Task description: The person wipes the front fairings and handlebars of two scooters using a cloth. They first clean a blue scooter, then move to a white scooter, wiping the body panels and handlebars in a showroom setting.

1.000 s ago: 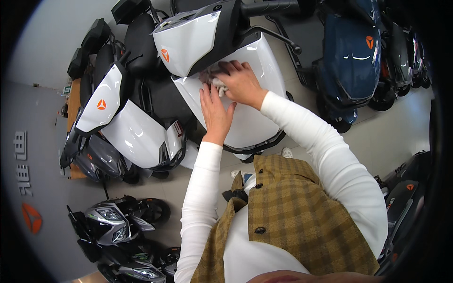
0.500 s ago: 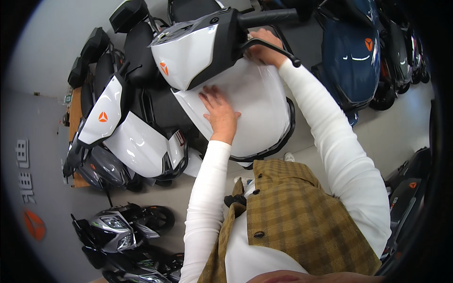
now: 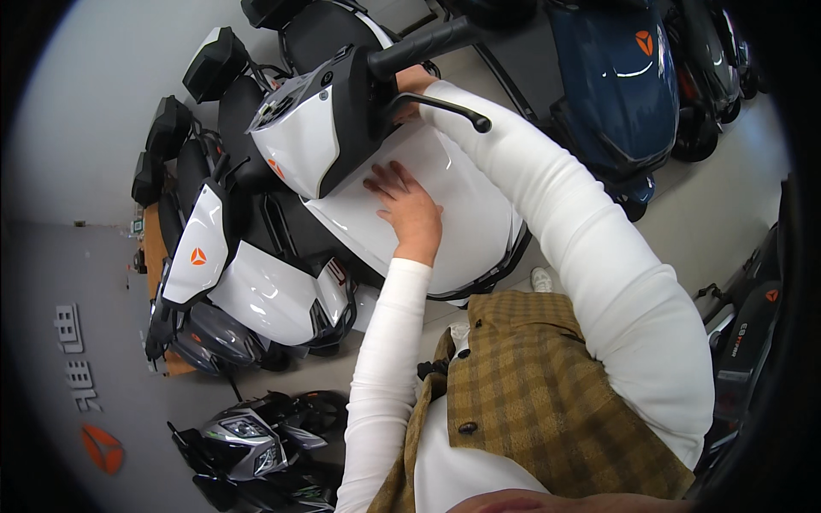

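Note:
A white electric scooter stands before me, with its glossy front panel [image 3: 466,209] facing my body. My left hand [image 3: 412,205] lies on that panel, open, fingers spread and pointing up toward the headstock cover [image 3: 299,150]. My right hand [image 3: 416,81] reaches past the panel's top edge, beneath the black handlebar grip [image 3: 425,46] and behind the brake lever [image 3: 453,109]. Its fingers are hidden behind the scooter's bodywork, so what they touch does not show.
A second white scooter [image 3: 265,291] stands close on the left, with grey ones beyond it. A dark blue scooter [image 3: 611,94] is at the right. Silver-and-black motorbikes [image 3: 248,436] stand at the lower left, and a dark vehicle [image 3: 744,359] at the right edge.
My right hand has gone deeper behind the scooter's front, hiding its fingers. My left hand stays spread on the panel, slightly shifted. The whole view has turned a little.

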Tool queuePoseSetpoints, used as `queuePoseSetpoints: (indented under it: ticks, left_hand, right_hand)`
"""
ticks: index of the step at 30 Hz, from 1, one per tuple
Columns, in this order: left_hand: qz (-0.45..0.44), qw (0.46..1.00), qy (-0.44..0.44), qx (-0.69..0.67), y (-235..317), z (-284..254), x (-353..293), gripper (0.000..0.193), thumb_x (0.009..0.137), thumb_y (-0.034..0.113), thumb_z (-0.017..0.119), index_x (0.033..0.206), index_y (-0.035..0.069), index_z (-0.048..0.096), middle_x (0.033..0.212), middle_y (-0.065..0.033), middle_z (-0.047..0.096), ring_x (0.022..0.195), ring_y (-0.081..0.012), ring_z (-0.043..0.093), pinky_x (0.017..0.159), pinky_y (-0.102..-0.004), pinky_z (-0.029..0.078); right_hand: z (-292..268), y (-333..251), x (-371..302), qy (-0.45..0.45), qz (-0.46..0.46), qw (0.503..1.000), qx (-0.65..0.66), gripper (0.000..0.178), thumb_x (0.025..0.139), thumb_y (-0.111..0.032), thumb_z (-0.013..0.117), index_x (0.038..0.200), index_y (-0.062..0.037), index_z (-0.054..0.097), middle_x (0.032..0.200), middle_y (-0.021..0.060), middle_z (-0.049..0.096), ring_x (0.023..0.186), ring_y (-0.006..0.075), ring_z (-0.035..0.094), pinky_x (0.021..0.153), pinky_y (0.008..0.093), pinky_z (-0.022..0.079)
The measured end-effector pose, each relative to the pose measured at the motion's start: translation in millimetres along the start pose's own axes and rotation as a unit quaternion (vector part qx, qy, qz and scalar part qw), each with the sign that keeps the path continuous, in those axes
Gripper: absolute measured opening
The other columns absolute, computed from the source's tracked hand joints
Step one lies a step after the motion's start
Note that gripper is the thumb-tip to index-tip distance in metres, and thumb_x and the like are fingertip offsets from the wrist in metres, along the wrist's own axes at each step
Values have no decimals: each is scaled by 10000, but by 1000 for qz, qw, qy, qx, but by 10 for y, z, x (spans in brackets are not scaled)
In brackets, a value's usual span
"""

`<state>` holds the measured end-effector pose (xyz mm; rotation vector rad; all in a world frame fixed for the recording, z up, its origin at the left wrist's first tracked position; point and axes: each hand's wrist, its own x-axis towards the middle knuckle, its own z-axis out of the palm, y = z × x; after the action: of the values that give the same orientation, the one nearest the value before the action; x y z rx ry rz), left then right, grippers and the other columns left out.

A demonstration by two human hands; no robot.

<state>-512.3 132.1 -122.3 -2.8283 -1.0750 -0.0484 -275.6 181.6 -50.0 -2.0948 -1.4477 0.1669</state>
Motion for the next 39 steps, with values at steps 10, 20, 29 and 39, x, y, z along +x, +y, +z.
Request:
queuePoseSetpoints:
  ticks: [10, 20, 29, 39]
  left_hand:
    - [-14, 1000, -12, 23, 9, -39, -37, 1250, 712, 392, 919, 1629, 14, 158, 1682, -314, 63, 1518, -579, 109, 882, -684, 560]
    - [-16, 1000, 10, 8, -12, 134, -9, 1332, 693, 388, 936, 1640, 23, 74, 1693, -296, -28, 1533, -577, 24, 894, -749, 516]
    - [-11, 1000, -7, 8, -28, 72, -19, 1294, 731, 430, 909, 1646, 26, 88, 1694, -312, -46, 1540, -571, 37, 919, -729, 510]
    - [-3, 1000, 16, -7, -27, 36, -57, 1290, 712, 381, 934, 1629, 5, 108, 1678, -309, 34, 1525, -572, 84, 897, -729, 530]
  right_hand:
    - [285, 88, 102, 147, 61, 976, -151, 324, 870, -223, 726, 1176, -117, 730, 1183, 117, 720, 1148, 300, 661, 950, 453, 511]
    - [2, 692, -374, 240, 172, 951, 87, 457, 816, -439, 779, 1106, -86, 782, 1036, 181, 765, 919, 373, 744, 860, 447, 570]
    - [1153, 791, -1576, 270, 280, 886, 252, 469, 877, -354, 689, 1253, -75, 665, 1186, 207, 670, 1090, 413, 635, 944, 463, 508]
    - [1935, 843, -2976, 271, 469, 669, 508, 353, 959, -190, 611, 1255, -7, 667, 1118, 105, 722, 917, 192, 699, 792, 344, 544]
